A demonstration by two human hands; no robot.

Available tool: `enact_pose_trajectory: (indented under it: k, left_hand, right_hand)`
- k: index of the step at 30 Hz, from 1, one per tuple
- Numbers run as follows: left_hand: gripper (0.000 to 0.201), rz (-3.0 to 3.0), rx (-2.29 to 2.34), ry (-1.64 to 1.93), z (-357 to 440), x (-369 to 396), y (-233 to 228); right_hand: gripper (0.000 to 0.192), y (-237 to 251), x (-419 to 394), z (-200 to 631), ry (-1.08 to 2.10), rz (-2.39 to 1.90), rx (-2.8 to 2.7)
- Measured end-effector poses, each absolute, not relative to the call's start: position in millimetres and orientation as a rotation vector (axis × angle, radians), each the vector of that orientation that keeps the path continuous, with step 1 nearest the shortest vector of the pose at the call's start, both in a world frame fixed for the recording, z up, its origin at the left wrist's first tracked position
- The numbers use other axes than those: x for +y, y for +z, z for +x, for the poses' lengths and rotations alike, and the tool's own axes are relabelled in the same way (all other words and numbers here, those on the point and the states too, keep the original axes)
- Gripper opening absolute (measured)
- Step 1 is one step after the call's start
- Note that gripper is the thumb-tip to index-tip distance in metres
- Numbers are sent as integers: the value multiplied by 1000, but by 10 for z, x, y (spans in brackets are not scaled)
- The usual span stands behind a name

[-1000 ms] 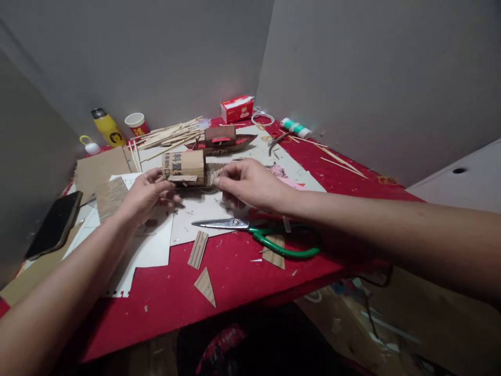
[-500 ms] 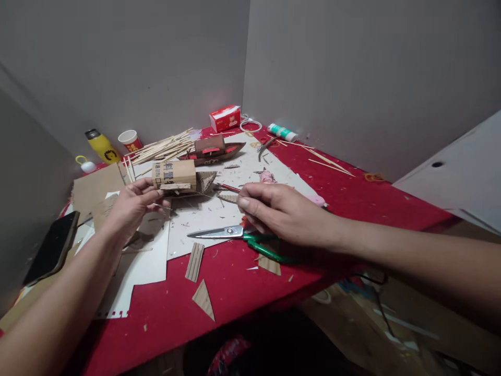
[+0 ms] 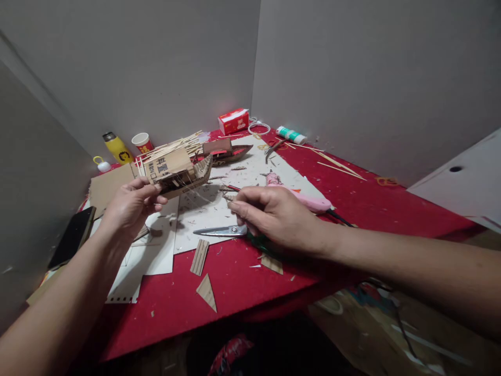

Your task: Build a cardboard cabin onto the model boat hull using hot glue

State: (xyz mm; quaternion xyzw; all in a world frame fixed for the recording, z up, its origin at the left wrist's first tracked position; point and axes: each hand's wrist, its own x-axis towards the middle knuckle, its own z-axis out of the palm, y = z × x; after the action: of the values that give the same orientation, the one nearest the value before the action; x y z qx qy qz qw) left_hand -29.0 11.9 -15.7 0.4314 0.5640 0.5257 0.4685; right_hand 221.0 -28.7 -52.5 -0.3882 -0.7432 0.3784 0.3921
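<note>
My left hand point(image 3: 127, 209) holds a cardboard boat model point(image 3: 178, 171) lifted off the table and tilted, its bow pointing right. My right hand point(image 3: 274, 214) rests low over the table near the handles of the green-handled scissors point(image 3: 223, 231), fingers curled together; a thin red-tipped stick point(image 3: 230, 188) lies just beyond its fingertips, and I cannot tell whether they pinch anything. A pink glue gun point(image 3: 301, 197) lies right behind that hand.
A red-covered table point(image 3: 242, 282) carries white card sheets point(image 3: 156, 250), cardboard scraps point(image 3: 199, 257), a second boat model point(image 3: 227, 150), a bundle of bamboo sticks point(image 3: 172, 146), a phone point(image 3: 72, 237), a yellow bottle point(image 3: 117, 149), a paper cup point(image 3: 141, 142), a red tissue box point(image 3: 234, 121) and a glue stick point(image 3: 291, 134).
My left hand has lifted and tilted the cardboard boat. My right hand left the boat and dropped toward the scissors, uncovering the pink glue gun.
</note>
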Motion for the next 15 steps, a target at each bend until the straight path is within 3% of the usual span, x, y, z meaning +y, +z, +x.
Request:
enact_pose_trajectory:
  k: [3, 6, 10, 15]
  left_hand:
    - [16, 1027, 1417, 1238, -256, 17, -260]
    - [20, 1010, 1452, 1216, -229, -62, -397]
    - [36, 1020, 1458, 1271, -223, -132, -523]
    - [39, 1131, 1382, 1236, -268, -188, -612]
  right_hand:
    - [13, -538, -248, 2080, 1083, -984, -1829]
    - [8, -572, -188, 1978, 1029, -1009, -1903]
    - [19, -521, -167, 1990, 754, -1041, -2098]
    - [36, -310, -406, 2294, 571, -1094, -2003]
